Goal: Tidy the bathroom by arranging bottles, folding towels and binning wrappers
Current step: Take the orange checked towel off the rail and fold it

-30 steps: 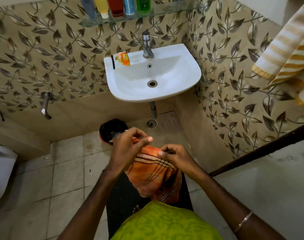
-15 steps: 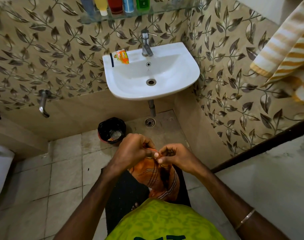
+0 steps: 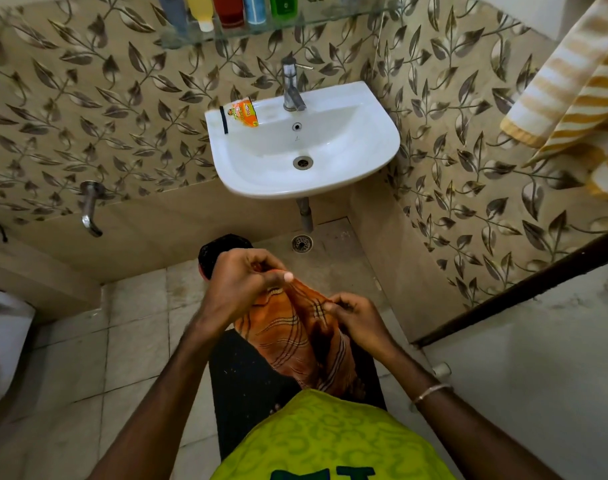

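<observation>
Both hands pinch orange towel [image 3: 295,341] top edge at waist height: left hand [image 3: 242,285] higher, right hand [image 3: 356,315] lower. Towel hangs before legs. Wrapper [image 3: 244,114] on sink [image 3: 364,161] rim. Bin [image 3: 209,249] behind left hand.

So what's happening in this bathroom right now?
A person stands facing the sink, holding an orange striped towel by its top edge, left hand and right hand each pinching it. An orange wrapper lies on the sink's rim, and bottles line the glass shelf above.
</observation>
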